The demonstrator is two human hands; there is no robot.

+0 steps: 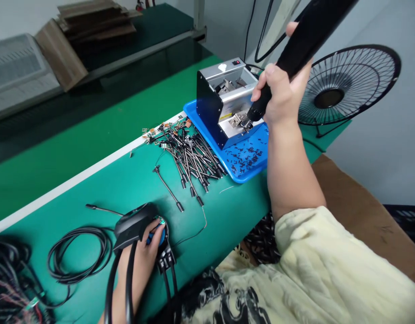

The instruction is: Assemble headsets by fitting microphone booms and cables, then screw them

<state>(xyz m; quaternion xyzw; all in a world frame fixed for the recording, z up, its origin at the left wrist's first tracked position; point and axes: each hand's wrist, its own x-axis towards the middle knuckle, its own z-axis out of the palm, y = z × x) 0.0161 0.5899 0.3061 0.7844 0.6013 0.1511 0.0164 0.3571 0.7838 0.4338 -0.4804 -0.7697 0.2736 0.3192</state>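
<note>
My right hand (284, 96) is wrapped round a black, thick-barrelled electric screwdriver (307, 38), whose narrow end slants down in front of the wire-processing machine (210, 101). My left hand (143, 258) is closed at the opened ear cup of a black headset (136, 225). Thumb and forefinger pinch close to a small green circuit board (162, 221), with a blue round part showing beneath. A thin microphone boom (104, 209) sticks out to the left of the headset. Its coiled black cable (77, 256) lies beside it. The headband tubes cross over my left wrist.
A pile of microphone booms (194, 155) lies beside a blue tray (241, 175), which holds the machine and black scraps. One loose boom (169, 188) lies apart. A black fan (349, 85) stands right; tangled cables (11, 274) lie left. Cardboard sheets (96, 20) are stacked behind.
</note>
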